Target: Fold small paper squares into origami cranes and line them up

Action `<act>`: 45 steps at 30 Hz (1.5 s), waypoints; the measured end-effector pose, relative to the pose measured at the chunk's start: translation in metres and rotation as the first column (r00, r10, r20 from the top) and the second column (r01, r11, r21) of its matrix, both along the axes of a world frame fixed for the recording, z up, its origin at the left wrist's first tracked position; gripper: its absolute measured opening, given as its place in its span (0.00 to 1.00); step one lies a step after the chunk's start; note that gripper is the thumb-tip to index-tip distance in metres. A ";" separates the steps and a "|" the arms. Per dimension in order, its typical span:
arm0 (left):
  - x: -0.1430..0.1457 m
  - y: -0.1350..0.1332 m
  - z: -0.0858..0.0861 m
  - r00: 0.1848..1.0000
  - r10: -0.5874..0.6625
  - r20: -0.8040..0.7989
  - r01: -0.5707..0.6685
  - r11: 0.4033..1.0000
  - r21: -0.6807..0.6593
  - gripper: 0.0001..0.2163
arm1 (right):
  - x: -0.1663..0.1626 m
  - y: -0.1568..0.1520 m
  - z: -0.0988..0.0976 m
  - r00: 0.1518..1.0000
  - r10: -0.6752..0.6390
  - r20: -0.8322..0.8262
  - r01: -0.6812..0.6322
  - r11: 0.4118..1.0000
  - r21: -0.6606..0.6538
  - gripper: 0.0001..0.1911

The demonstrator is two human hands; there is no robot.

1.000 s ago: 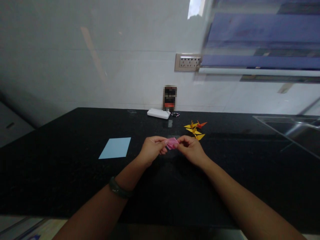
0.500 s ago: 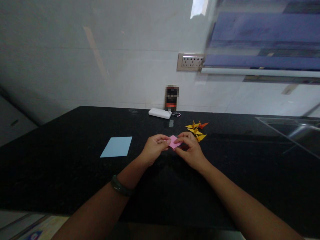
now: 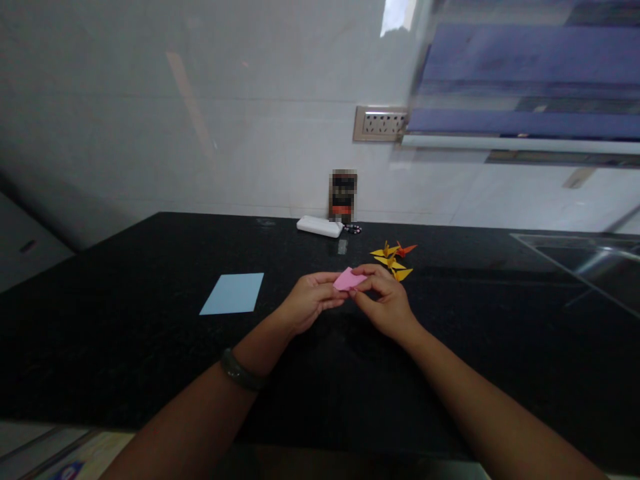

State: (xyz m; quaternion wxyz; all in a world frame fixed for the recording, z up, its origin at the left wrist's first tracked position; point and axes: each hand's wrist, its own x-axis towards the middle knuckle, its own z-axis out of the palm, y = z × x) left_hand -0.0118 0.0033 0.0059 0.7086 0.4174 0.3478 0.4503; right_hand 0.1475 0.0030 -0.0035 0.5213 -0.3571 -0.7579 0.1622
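Observation:
Between my two hands is a small folded piece of pink paper [image 3: 348, 279], held just above the dark counter. My left hand [image 3: 311, 300] grips its left side, with the fingers reaching partly under it. On the right side, my right hand [image 3: 384, 297] pinches the paper with thumb and fingertips. The fingers hide part of its edges. Just beyond my right hand sit several folded paper cranes [image 3: 391, 261], yellow ones and an orange-red one. A flat light-blue sheet of paper [image 3: 233, 293] lies to the left of my left hand.
At the back of the black counter [image 3: 150, 347] lies a white power bank [image 3: 320, 227] with a beaded strap. Behind it a blurred-out object [image 3: 343, 195] leans on the tiled wall. A metal sink [image 3: 595, 263] is set in at the right. A socket panel [image 3: 381, 124] is on the wall.
The pink paper has turned and now shows a different, tilted outline. My left fingers have loosened from a pinch and slid further under it; my right hand keeps its hold.

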 end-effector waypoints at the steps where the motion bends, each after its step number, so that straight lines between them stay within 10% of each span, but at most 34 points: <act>1: 0.000 0.000 -0.001 1.000 -0.002 -0.007 0.002 1.000 0.019 0.17 | 0.000 0.000 -0.001 1.000 -0.002 -0.013 0.002 1.000 -0.002 0.04; 14: 0.004 0.001 -0.008 0.978 0.152 -0.146 -0.116 0.967 0.229 0.19 | -0.002 -0.003 0.001 0.999 -0.006 -0.047 0.003 0.998 -0.067 0.04; 45: 0.009 0.001 -0.007 0.976 0.214 0.036 -0.217 0.972 0.087 0.10 | -0.009 -0.002 -0.003 0.989 -0.123 -0.080 0.113 0.987 -0.115 0.04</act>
